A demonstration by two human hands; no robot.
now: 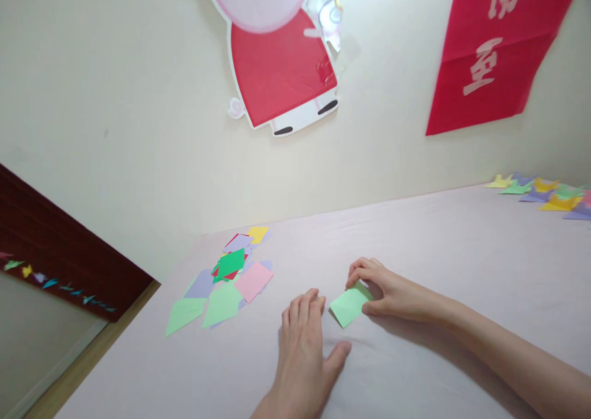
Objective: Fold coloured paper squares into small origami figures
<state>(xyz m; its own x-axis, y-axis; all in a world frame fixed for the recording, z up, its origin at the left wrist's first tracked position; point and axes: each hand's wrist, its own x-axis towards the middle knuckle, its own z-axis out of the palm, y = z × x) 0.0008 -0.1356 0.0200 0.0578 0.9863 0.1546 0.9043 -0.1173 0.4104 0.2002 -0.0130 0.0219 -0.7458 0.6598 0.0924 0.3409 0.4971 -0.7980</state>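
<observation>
A folded piece of light green paper [348,306] lies on the pale pink cloth surface in front of me. My right hand [381,290] grips it at its right end, with the thumb on the near edge and the fingers on the far edge. Just left of the paper, my left hand [305,342] is palm down on the cloth, its thumb spread away from the fingers. It holds nothing and is apart from the paper.
Loose coloured paper squares [231,263] lie in overlapping piles at the left. Folded paper figures [538,191] stand in rows at the far right. The cloth-covered surface [415,240] meets a wall bearing a pig cutout [284,68] and a red banner [489,56].
</observation>
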